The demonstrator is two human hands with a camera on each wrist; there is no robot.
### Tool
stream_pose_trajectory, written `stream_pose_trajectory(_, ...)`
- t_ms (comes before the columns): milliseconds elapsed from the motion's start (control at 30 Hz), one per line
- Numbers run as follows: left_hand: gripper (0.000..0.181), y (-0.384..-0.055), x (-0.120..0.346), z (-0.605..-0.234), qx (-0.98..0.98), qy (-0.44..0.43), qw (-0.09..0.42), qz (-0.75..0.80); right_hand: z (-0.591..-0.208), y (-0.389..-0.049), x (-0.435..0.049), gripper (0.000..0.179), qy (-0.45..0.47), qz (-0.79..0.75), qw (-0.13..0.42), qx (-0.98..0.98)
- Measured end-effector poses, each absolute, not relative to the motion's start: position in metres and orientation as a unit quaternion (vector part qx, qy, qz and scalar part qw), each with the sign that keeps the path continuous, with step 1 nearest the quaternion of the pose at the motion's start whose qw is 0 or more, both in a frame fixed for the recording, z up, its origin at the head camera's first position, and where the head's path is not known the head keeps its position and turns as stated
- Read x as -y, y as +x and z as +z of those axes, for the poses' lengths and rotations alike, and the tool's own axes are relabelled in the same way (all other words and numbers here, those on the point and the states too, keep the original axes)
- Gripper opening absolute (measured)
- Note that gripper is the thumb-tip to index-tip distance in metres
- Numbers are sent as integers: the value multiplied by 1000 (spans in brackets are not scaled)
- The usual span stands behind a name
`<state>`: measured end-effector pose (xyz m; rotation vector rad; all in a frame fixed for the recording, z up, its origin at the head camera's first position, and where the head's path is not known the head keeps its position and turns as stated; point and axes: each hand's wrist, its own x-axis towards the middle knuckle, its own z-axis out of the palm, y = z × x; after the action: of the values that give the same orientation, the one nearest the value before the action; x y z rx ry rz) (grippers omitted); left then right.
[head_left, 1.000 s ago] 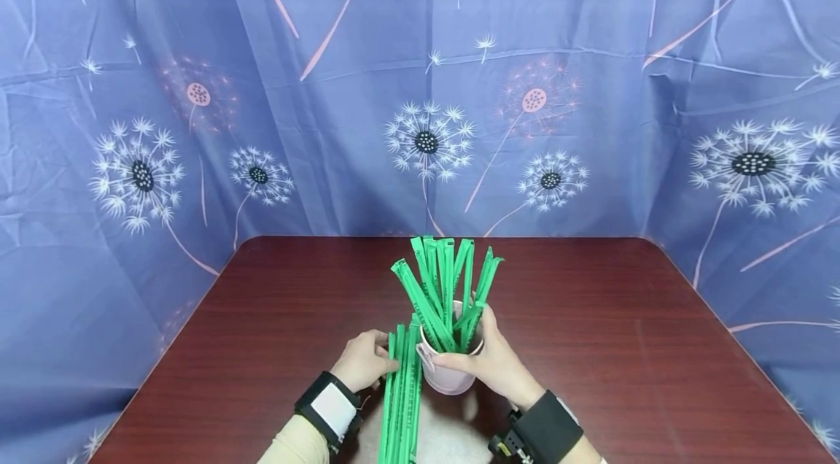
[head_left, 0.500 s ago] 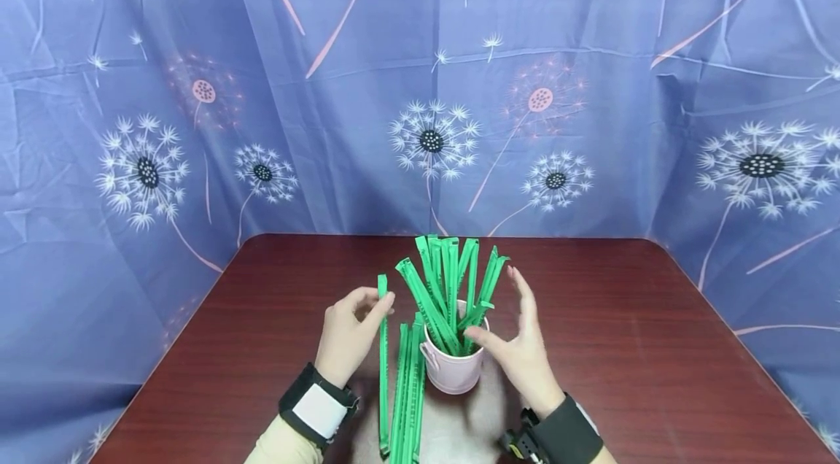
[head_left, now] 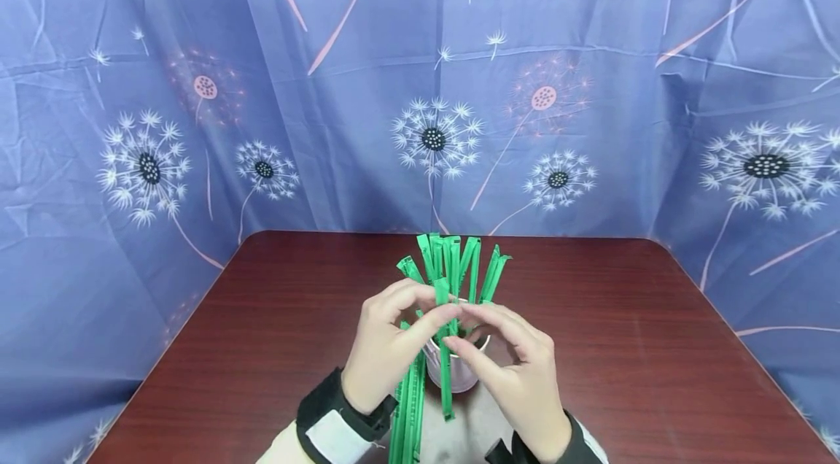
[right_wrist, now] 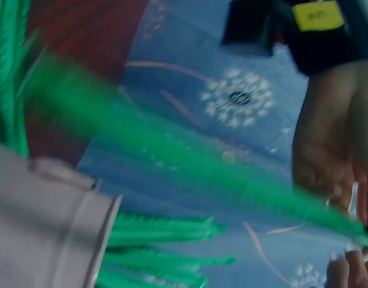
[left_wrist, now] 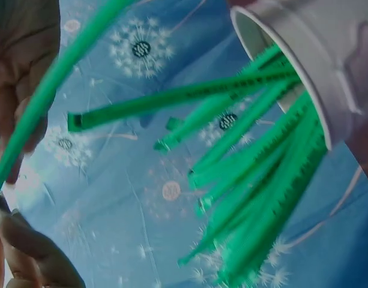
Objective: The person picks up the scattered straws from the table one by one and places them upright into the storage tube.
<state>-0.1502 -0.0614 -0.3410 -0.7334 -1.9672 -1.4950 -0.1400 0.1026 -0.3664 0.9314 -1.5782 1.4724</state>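
Observation:
My left hand (head_left: 377, 354) pinches a long, thin green stick packet (head_left: 446, 384) near its upper end, holding it upright in front of a pale pink bucket (head_left: 451, 379). Beside it, my right hand (head_left: 525, 369) has its fingers and thumb bent but apart, with the fingertips close to the held packet; whether they touch it cannot be told. Several green packets (head_left: 472, 271) with crimped ends lean out of the bucket. In the right wrist view the held packet (right_wrist: 202, 165) is blurred. Both hands hide part of the bucket's rim.
More green packets (head_left: 410, 413) lie side by side just left of the bucket, partly behind my left hand. A light grey patch (head_left: 453, 442) shows on the dark red-brown table (head_left: 295, 267). Blue dandelion-print cloth (head_left: 341, 136) surrounds the table's back and sides.
My left hand has picked one packet off the row, lifted it and carried it right, in front of the bucket. My right hand has left the bucket and come towards the left hand.

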Motion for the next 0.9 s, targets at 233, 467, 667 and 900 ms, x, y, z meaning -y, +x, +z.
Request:
stream_pose_trajectory(233,8,-147,52,-340,709,-328,283,-556,-367,-137,-103,36,368,582,372,622)
stream_pose_trajectory(467,13,-151,53,-350,723,-281,256,-577,-362,-136,-110,35,355,616,368,599)
stream_pose_trajectory(667,41,-163,63,-372,779,-187,213,-559,-345,-133,-125,36,300,681,398,537)
stream_pose_trajectory(900,90,-176,70,-402,814,-136,100,-555,-324,-132,-140,30,247,768,464,367)
